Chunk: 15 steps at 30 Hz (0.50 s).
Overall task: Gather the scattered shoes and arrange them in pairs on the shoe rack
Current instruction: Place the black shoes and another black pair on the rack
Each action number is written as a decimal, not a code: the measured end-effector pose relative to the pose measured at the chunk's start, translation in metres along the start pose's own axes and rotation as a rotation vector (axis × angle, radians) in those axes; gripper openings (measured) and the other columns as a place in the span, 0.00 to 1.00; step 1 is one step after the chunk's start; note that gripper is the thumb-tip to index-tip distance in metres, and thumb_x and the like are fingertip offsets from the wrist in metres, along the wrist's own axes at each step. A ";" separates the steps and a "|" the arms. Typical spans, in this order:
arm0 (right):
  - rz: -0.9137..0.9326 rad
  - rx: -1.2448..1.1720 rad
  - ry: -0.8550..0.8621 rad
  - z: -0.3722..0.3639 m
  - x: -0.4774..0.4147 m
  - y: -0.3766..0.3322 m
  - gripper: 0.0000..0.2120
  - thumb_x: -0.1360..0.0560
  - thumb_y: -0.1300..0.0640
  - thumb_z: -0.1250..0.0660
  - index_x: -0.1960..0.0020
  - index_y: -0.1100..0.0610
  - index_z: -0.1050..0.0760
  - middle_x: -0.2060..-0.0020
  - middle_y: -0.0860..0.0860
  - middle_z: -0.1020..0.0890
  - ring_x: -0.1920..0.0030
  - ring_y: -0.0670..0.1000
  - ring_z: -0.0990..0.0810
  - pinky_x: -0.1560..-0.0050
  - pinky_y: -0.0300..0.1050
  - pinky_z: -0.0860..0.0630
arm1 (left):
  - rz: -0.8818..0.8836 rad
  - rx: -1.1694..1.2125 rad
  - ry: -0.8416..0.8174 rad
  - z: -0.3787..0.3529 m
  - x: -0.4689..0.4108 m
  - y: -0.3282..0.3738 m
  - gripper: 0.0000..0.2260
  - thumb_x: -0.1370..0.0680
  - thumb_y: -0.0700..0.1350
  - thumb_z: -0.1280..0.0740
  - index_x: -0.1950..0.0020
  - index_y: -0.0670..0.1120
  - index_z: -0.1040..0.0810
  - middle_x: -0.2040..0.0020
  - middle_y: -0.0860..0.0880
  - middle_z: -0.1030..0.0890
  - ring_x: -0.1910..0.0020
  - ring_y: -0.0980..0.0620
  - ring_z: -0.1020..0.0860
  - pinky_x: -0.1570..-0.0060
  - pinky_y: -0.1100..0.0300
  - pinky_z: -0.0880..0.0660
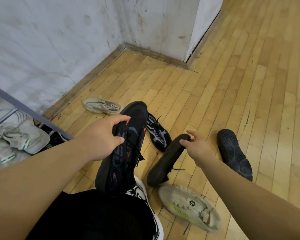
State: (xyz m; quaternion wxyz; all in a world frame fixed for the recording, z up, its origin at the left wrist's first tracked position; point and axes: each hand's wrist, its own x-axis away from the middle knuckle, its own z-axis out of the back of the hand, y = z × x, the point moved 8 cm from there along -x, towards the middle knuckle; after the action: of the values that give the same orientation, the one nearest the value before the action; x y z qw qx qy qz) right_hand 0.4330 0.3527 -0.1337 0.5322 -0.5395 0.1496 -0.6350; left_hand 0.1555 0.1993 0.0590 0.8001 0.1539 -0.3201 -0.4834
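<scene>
My left hand (103, 135) grips a black knit sneaker with orange and blue marks (126, 153) by its collar and holds it above the floor. My right hand (197, 144) has its fingers on the end of a second black shoe (166, 161), which is tilted on its side, sole toward me. On the floor lie a beige sneaker (101, 106), a black-and-grey shoe (157, 134), a dark shoe with its sole up (234, 153) and a pale sneaker with its sole up (189, 207). The shoe rack (29, 110) stands at the left.
Light grey sneakers (22, 137) sit on the rack's shelf. A stained white wall and its baseboard (87, 80) form a corner behind the shoes. My leg in black trousers and a black-and-white shoe (145, 201) fill the bottom centre. Wooden floor (249, 84) stretches to the right.
</scene>
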 end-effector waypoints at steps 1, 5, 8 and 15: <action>0.095 0.035 0.019 0.007 0.010 -0.020 0.30 0.21 0.55 0.28 0.23 0.43 0.35 0.40 0.49 0.23 0.53 0.49 0.18 0.63 0.41 0.21 | 0.007 0.015 0.000 0.001 0.000 0.001 0.29 0.20 0.39 0.30 0.25 0.63 0.31 0.39 0.58 0.20 0.49 0.58 0.18 0.53 0.68 0.25; 0.398 0.201 0.059 0.022 0.046 -0.082 0.42 0.25 0.56 0.24 0.20 0.39 0.44 0.46 0.41 0.22 0.58 0.46 0.18 0.59 0.41 0.19 | 0.018 0.032 0.014 0.003 0.000 0.005 0.29 0.20 0.40 0.30 0.25 0.64 0.32 0.42 0.59 0.22 0.50 0.57 0.18 0.55 0.68 0.25; 0.384 0.306 -0.148 0.000 0.051 -0.078 0.45 0.28 0.55 0.21 0.19 0.43 0.42 0.47 0.42 0.20 0.53 0.45 0.18 0.51 0.40 0.19 | 0.021 0.048 0.017 0.003 0.003 0.008 0.29 0.20 0.39 0.30 0.25 0.64 0.32 0.45 0.61 0.24 0.51 0.57 0.18 0.56 0.69 0.25; 0.197 0.385 -0.170 0.018 0.025 -0.018 0.34 0.25 0.51 0.24 0.23 0.48 0.33 0.39 0.48 0.20 0.44 0.50 0.21 0.47 0.46 0.21 | 0.026 0.058 0.020 0.001 0.009 0.011 0.29 0.20 0.39 0.30 0.25 0.64 0.31 0.39 0.57 0.22 0.50 0.55 0.18 0.51 0.64 0.22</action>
State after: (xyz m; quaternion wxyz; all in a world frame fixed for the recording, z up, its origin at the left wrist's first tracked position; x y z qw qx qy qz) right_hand 0.4425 0.3452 -0.1000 0.6955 -0.4622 0.0321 -0.5492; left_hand 0.1647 0.1971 0.0691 0.8048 0.1776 -0.3277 -0.4619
